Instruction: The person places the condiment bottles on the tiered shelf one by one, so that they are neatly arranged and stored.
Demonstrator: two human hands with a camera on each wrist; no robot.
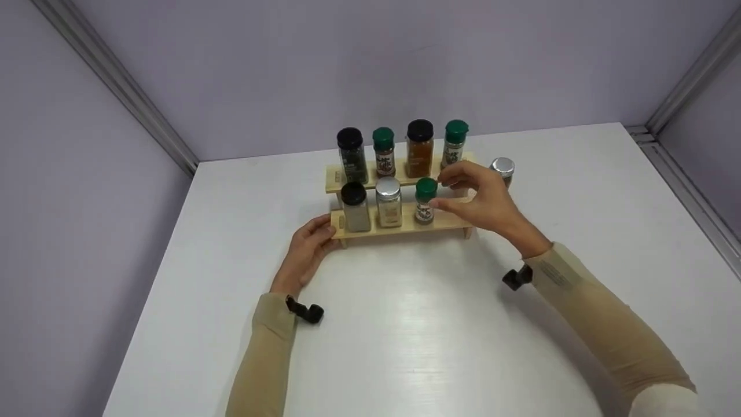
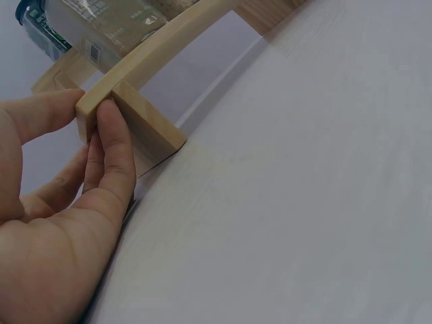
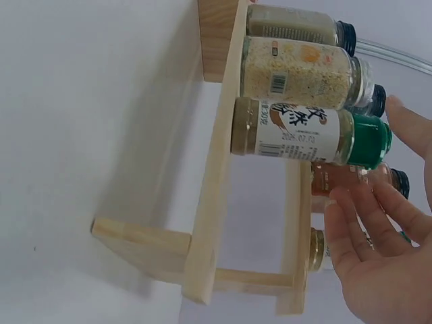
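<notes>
A two-tier wooden spice rack holds jars on both steps. My left hand grips the left end of its lower step; in the left wrist view the thumb lies on one side of the board and the fingers on the other. A small green-capped jar stands upright on the lower step, right of a silver-capped jar and a black-capped jar. My right hand is spread around the green-capped jar, thumb and fingers apart, with a gap showing beside the cap in the right wrist view.
On the upper step stand two black-capped jars, one dark and one orange-brown, and two green-capped jars. Another silver-capped jar stands on the white table right of the rack, partly behind my right hand. Pale walls enclose the table.
</notes>
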